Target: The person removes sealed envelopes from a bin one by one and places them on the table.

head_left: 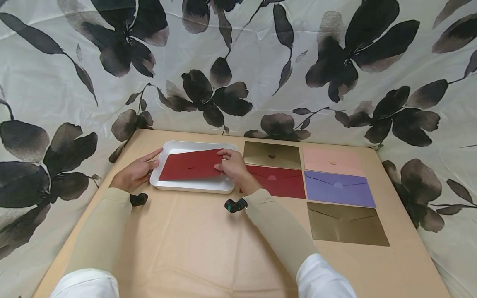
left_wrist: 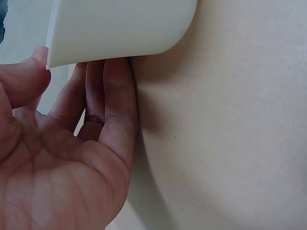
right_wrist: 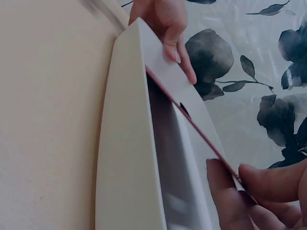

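A white tray [head_left: 197, 190] stands at the back left of the table. My left hand [head_left: 137, 173] holds the tray's left end; in the left wrist view the thumb is at its rim and the other fingers [left_wrist: 117, 96] go beneath the wall. Over the tray, a red envelope [head_left: 190, 165] lies tilted, its right end raised. My right hand [head_left: 234, 167] pinches that end between thumb and fingers. Edge-on in the right wrist view, the envelope [right_wrist: 206, 139] slants up out of the tray, its far end down inside.
Right of the tray lie a gold envelope [head_left: 272, 155], another red envelope [head_left: 283, 182], a pink envelope [head_left: 331, 159], a purple envelope [head_left: 339, 188] and a second gold envelope [head_left: 348, 225]. Behind the table [head_left: 186, 248] hangs a floral cloth [head_left: 261, 74].
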Demonstrator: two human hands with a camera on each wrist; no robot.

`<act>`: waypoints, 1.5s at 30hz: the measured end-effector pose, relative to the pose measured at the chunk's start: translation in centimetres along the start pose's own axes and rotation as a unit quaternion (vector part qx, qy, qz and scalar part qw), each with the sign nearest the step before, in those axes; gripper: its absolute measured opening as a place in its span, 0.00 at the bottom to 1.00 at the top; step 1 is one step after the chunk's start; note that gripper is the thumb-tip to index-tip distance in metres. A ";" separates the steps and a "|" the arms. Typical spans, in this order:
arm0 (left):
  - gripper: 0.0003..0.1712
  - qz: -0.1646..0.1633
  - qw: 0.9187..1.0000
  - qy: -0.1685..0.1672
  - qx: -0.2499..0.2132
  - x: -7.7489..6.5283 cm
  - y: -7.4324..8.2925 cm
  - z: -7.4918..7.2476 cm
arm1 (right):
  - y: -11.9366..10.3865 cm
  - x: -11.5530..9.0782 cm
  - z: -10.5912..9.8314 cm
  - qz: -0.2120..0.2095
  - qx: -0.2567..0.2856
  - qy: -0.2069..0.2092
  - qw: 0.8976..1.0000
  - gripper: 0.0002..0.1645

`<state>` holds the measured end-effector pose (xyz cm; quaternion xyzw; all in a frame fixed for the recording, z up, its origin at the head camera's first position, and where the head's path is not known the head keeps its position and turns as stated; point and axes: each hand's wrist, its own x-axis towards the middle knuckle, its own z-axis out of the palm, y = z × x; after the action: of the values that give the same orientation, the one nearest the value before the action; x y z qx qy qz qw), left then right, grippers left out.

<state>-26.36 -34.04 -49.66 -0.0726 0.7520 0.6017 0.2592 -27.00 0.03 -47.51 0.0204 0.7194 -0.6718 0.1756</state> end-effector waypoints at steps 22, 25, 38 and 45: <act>0.37 -0.001 1.000 -0.005 -0.016 -0.4 0.4 0.3 | 0.8 0.0 -1.0 -0.006 0.044 -0.004 0.999 0.39; 0.37 -0.001 1.000 -0.005 -0.014 -0.4 0.4 0.3 | 0.7 -0.2 -1.3 -0.006 0.047 -0.008 0.999 0.39; 0.37 0.021 1.000 -0.017 0.004 -0.5 0.0 0.0 | 0.4 -1.1 -1.8 -0.009 0.061 -0.006 0.998 0.37; 0.38 0.026 0.999 -0.018 -0.004 -0.4 0.0 0.0 | 0.3 -1.7 -2.2 -0.005 0.063 -0.007 0.998 0.38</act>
<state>-26.03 -34.08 -49.51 -0.0432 0.7467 0.6122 0.2564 -25.85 2.56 -47.22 0.0232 0.6744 -0.7167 0.1762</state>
